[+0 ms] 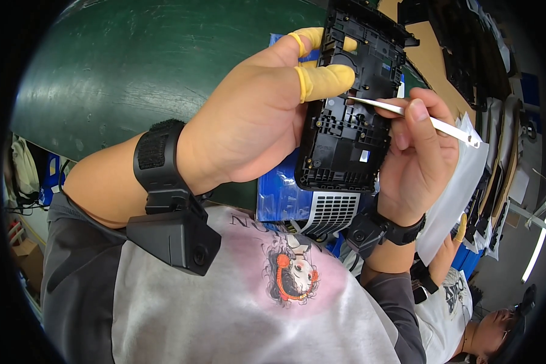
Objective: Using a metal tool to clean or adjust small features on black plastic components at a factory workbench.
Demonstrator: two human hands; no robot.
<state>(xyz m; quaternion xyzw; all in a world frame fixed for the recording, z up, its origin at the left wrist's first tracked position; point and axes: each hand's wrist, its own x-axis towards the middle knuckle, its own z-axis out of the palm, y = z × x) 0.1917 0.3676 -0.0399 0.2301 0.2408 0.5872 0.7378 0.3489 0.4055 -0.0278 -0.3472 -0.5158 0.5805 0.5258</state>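
The left hand (246, 115) has its grip closed on the left long edge of a black frame (343, 151): thumb across the ribbed face, fingers behind. The frame lies right of this grip, raised over the green surface (133, 67). Its long axis runs away from the wearer's body, the far end leaning slightly right; the ribbed face is toward the wearer. It is hard plastic, roughly rectangular, with cut-outs, clips and small posts.

Yellow, wrinkled finger covers (326, 82) sheathe the left thumb and forefinger.

The right hand (428, 145), bare-fingered, pinches slim metal tweezers (397, 110) pointing left, their tip just nearside of the left thumb; contact with the frame cannot be determined.

Nearside of the left grip are glossy blue wrapping (278, 197) and a white slotted grille (333, 212).
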